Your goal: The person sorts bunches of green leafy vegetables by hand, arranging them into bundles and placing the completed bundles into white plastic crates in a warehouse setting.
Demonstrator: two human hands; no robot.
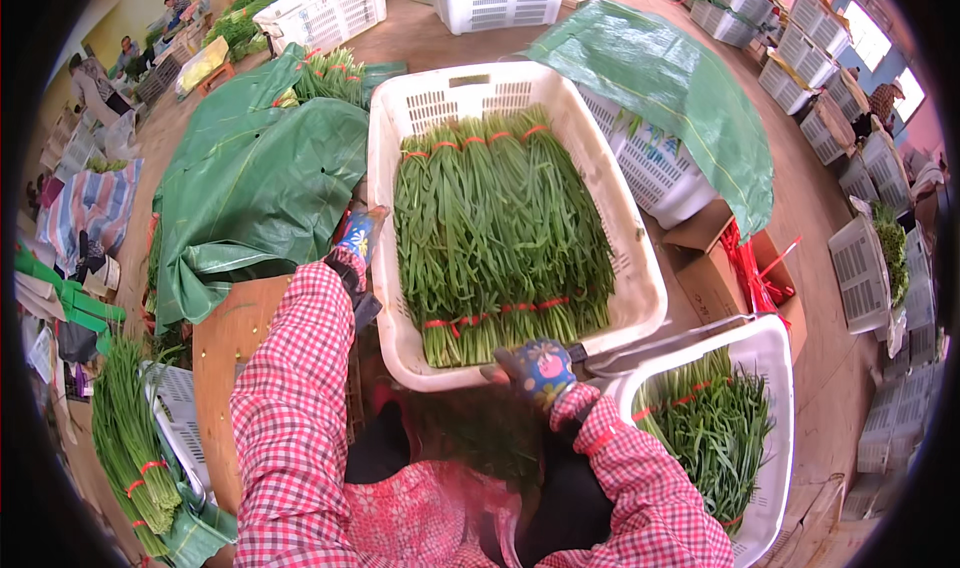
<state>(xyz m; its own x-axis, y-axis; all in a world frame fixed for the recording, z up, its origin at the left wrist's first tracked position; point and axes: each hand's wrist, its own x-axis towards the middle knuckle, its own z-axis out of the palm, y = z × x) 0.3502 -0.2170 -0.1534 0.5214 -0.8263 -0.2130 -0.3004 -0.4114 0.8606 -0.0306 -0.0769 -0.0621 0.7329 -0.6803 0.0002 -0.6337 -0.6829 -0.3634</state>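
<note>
A large white plastic crate (640,258) stands tilted in front of me. Rows of green leafy stalks (500,238), tied with red bands, fill it in long bundles. My left hand (362,234), in a blue flowered glove, is closed on the crate's left rim. At the near rim, my right hand (540,370), in a matching glove, is closed with its fingers at the edge. Beside it, a long grey blade-like tool (670,344) with a dark end stretches over a second white crate (775,448). Whether my right hand touches that tool is unclear.
Green sheeting (270,168) covers a heap at left, beside a wooden board (235,353). More banded bundles (135,458) lie lower left. At right are a sheet-covered crate (655,173) and a cardboard box (705,278) with red strips. Several people and stacked crates are farther off.
</note>
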